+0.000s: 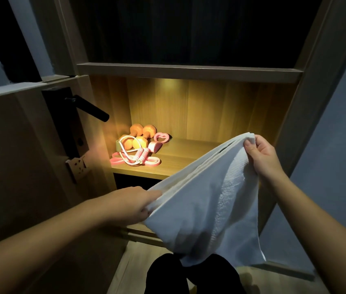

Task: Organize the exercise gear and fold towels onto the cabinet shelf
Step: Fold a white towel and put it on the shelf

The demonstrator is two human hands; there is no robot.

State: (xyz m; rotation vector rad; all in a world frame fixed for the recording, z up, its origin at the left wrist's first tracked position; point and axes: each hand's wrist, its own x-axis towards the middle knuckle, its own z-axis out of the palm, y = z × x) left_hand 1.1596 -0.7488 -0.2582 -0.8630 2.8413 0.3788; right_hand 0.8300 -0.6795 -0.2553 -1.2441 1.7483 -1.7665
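Towel: white towel [206,198], doubled over so a few layers showed along the top edge. It was up in the air in front of the cabinet, not on the shelf yet, stretched on a slant from low left to high right, with the rest sagging down over the knees.
Left hand: the left hand [133,203] had the lower-left end, fingers curled in and pinching the stacked edges.
Right hand: the right hand [261,153] was up higher, thumb and fingertips clamped on the top corner, which bunched a bit.
Shelf: the lit wooden cabinet shelf [189,153] sat behind the towel, glowing warm from a light above it. Its right part was hidden by the cloth.
Gear: all piled in the back-left corner of that shelf, well apart from the towel.
Dumbbells: two orange dumbbells [140,134] lay side by side at the back of the pile.
Jump rope: a pink-handled jump rope [138,158] lay in front, its white cord looped over the nearer dumbbell.
Band: a flat pink band [153,163] lay under the rope at the front.
Heart thing: a pink heart-shaped grip [161,137] sat just right of the dumbbells. Couldn't tell exactly what it was.
Door: a door with a black lever handle [91,109] stood on the left.
Legs: dark trousers [189,274] showed at the bottom, under the hanging towel.
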